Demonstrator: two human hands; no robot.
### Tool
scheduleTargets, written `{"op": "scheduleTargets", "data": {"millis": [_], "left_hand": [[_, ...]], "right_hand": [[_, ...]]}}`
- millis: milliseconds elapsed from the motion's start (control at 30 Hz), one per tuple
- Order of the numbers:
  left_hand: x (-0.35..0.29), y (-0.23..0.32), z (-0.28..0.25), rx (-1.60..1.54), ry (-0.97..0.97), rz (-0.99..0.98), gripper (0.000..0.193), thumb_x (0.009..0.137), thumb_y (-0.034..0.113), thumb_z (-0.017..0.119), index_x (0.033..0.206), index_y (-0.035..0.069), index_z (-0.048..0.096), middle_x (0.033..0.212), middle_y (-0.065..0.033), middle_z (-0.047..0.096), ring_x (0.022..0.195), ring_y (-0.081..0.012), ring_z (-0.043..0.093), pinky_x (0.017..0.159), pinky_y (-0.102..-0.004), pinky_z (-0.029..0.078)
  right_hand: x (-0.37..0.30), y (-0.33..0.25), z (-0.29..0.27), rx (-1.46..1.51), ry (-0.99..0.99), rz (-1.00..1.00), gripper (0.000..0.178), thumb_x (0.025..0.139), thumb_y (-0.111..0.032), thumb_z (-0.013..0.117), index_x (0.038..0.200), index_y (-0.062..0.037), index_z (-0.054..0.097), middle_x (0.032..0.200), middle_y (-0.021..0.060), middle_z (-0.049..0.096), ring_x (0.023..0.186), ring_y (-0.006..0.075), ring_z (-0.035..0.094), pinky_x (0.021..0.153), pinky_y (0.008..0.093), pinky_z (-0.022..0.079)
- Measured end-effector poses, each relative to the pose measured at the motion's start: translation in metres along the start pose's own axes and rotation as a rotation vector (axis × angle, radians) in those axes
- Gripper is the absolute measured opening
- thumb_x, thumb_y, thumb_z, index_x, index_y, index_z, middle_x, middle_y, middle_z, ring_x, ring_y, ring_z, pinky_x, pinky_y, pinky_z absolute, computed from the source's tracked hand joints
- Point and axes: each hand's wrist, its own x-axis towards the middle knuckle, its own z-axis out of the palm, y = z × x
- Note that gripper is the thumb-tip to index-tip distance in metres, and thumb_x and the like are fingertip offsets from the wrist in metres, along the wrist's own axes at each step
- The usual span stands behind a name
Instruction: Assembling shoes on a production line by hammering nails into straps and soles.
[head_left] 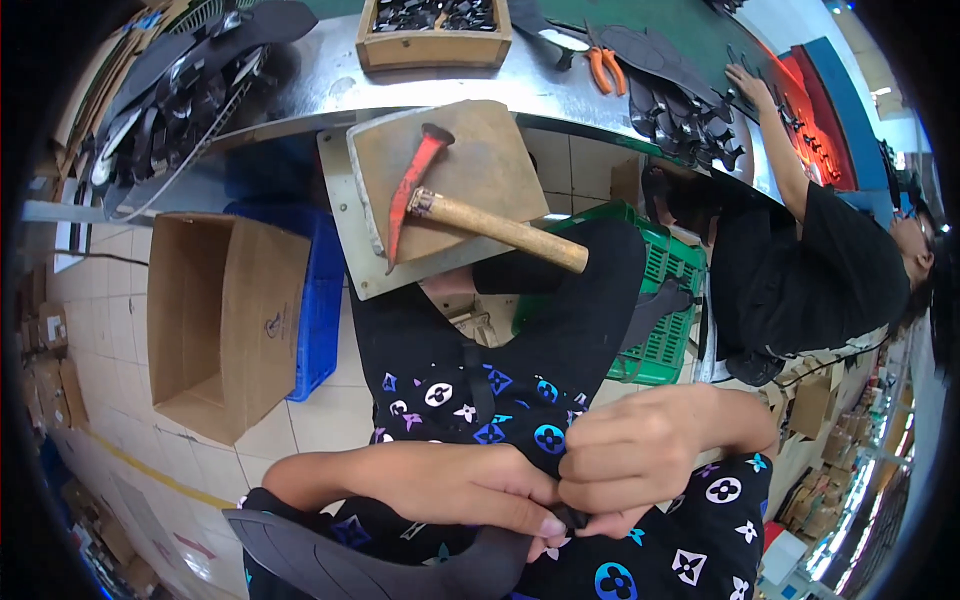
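Observation:
Close to my body, my left hand (440, 485) is closed on a dark grey sole-shaped piece (370, 565) with curved lines on its surface. The piece hangs below that hand, reaching out to the left. My right hand (630, 455) is curled beside it, its fingertips pinching a small black part (570, 516) where both hands meet. Fingers hide most of that part, so its kind is unclear. Farther off, a hammer (500, 229) with a red head and wooden handle rests on a worn tan block (480, 150), beyond my hands.
A metal bench (320, 85) runs across the back, bearing a wooden box (440, 50) of small black parts, orange-handled pliers (605, 70) and dark soles (660, 60). A cardboard box (265, 310) stands left, a green crate (665, 330) right. Another person (810, 270) reaches over the bench at right.

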Motion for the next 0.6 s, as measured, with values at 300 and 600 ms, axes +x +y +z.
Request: {"op": "scheduleTargets", "data": {"millis": [300, 600], "left_hand": [[-0.005, 0.001, 0.004, 0.332, -0.021, 0.011, 0.04, 0.108, 0.026, 0.047, 0.129, -0.007, 0.056, 0.097, -0.0215, 0.065, 0.09, -0.0343, 0.064, 0.081, -0.0398, 0.049], [-0.008, 0.005, 0.004, 0.608, 0.048, -0.022, 0.037, 0.108, 0.027, 0.046, 0.119, -0.007, 0.058, 0.096, -0.0213, 0.062, 0.09, -0.0376, 0.062, 0.081, -0.0431, 0.049]], "right_hand": [[0.006, -0.014, 0.007, -0.12, 0.051, 0.061, 0.022, 0.087, -0.013, 0.069, 0.084, 0.0079, 0.064, 0.074, 0.0095, 0.053, 0.058, 0.0203, 0.053, 0.05, 0.0294, 0.046], [0.002, -0.018, 0.001, -0.24, -0.056, 0.111, 0.022, 0.089, -0.016, 0.068, 0.09, 0.0062, 0.066, 0.08, 0.0093, 0.058, 0.063, 0.0183, 0.058, 0.051, 0.026, 0.05]]}}
